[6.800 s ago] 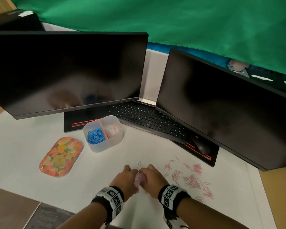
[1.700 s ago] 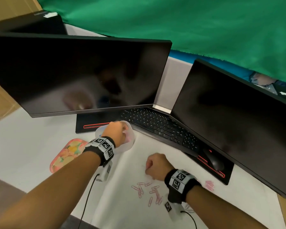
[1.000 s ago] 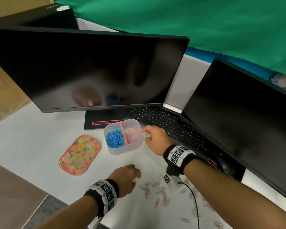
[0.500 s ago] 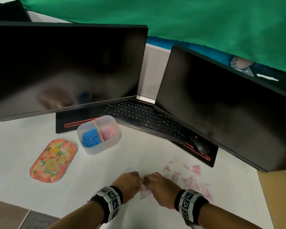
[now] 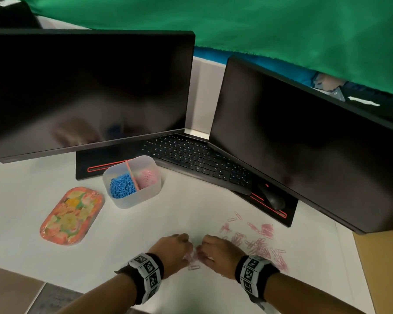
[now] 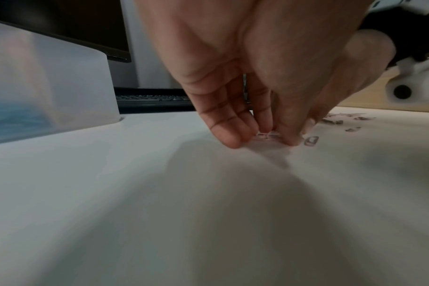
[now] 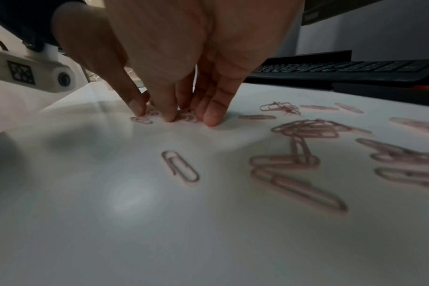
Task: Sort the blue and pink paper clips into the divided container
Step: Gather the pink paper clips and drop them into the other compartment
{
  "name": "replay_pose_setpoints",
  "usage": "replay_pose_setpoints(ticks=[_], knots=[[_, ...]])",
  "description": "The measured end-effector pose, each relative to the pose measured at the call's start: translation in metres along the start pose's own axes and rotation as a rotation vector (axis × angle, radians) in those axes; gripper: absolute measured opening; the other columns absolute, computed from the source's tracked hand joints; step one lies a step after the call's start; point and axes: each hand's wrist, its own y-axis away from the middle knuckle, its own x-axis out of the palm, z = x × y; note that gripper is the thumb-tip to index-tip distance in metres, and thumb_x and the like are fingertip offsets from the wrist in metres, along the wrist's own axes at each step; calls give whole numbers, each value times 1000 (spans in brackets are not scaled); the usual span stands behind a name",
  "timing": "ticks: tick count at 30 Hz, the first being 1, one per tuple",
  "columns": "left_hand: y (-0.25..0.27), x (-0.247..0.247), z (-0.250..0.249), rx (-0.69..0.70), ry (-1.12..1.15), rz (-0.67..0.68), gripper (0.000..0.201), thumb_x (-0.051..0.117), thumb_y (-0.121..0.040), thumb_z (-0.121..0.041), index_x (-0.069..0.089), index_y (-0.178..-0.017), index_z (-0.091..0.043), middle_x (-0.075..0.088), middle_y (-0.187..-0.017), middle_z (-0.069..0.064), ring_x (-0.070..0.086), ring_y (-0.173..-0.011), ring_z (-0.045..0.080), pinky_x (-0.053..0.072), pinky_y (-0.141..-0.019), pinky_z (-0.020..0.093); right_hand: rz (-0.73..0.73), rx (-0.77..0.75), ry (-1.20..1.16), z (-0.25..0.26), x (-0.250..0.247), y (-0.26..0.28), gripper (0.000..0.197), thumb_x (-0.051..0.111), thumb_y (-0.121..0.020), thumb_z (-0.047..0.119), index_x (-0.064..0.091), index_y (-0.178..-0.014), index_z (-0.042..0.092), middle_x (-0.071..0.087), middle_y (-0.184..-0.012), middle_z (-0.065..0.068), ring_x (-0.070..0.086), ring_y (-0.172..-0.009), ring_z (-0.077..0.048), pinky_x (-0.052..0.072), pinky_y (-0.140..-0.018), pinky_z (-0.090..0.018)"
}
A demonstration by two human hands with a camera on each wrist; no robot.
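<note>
The pink paper clips (image 5: 259, 242) are judged to be light, thin, stiff wire pieces that lie flat on the white tabletop (image 5: 145, 234) and tend to hook into one another; a flat clip is hard to get under, so a small heap is best gathered between fingertips and lifted by pinching it from its sides. Most are scattered to the right of the hands, and a small cluster (image 5: 192, 260) lies between them. The divided container (image 5: 143, 198) stands well apart, in front of the keyboard (image 5: 195, 157), with blue paper clips (image 5: 121, 189) in its left compartment and pink ones in its right.

The left hand (image 5: 173, 250) and the right hand (image 5: 218, 252) are held low, knuckles up, fingertips pointed down onto the tabletop and facing each other. The fingers (image 6: 230, 123) of the left hand and the fingers (image 7: 213, 114) of the right are closed in around the cluster, thumbs opposed; whether any clip is actually gripped cannot be told.
</note>
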Motion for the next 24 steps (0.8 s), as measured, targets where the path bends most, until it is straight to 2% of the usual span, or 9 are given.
replay_pose_setpoints(ticks=[3,6,8,12,15,19,22,24], knots=[[-3,0,0,10,-60,10,32,43,-96,-36,61,-113,-17,54,-116,4,56,-106,26,49,-87,38,8,12,21,3,-3,-3,26,47,-94,24,66,-104,10,57,-102,-9,58,-88,-28,50,-79,-40],[-4,1,1,11,-110,38,33,39,-98,-35,57,-116,-12,52,-118,7,53,-108,28,49,-87,42,20,55,35,10,-6,-6,25,45,-96,20,63,-106,7,56,-108,-11,57,-92,-31,48,-80,-38],[-4,3,1,-6,-121,59,35,39,-99,-35,53,-119,-11,50,-120,8,52,-109,28,49,-89,44,15,89,27,12,-7,-8,23,44,-96,20,61,-105,8,56,-109,-10,58,-92,-31,46,-78,-36],[-4,4,-3,-33,-90,50,36,40,-99,-36,49,-123,-10,50,-122,9,52,-110,28,48,-90,42,0,147,-42,13,-8,-13,20,47,-95,20,62,-102,10,59,-107,-9,59,-93,-28,47,-78,-33],[-3,1,-3,-72,-34,38,33,39,-100,-35,52,-116,-10,56,-116,11,57,-103,30,48,-87,41,-34,200,-130,11,-12,-17,19,53,-92,21,66,-95,8,65,-98,-9,61,-87,-23,52,-76,-31],[2,-2,2,-111,102,8,27,41,-98,-31,57,-102,-9,62,-108,11,61,-96,30,49,-82,36,-66,289,-319,5,-16,-16,24,62,-88,29,67,-80,8,62,-70,-2,55,-64,-12,49,-62,-27],[8,-5,8,-154,262,-48,18,47,-93,-27,60,-91,-16,65,-98,3,62,-88,22,49,-76,28,-131,336,-445,6,-24,-19,16,63,-86,22,69,-80,9,67,-71,-7,57,-62,-10,52,-64,-28],[14,-11,15,-188,374,-122,12,51,-89,-27,58,-81,-22,62,-83,-6,59,-76,15,47,-69,21,-171,351,-494,9,-34,-24,10,63,-85,16,70,-80,11,66,-69,-1,56,-61,-7,51,-58,-22]])
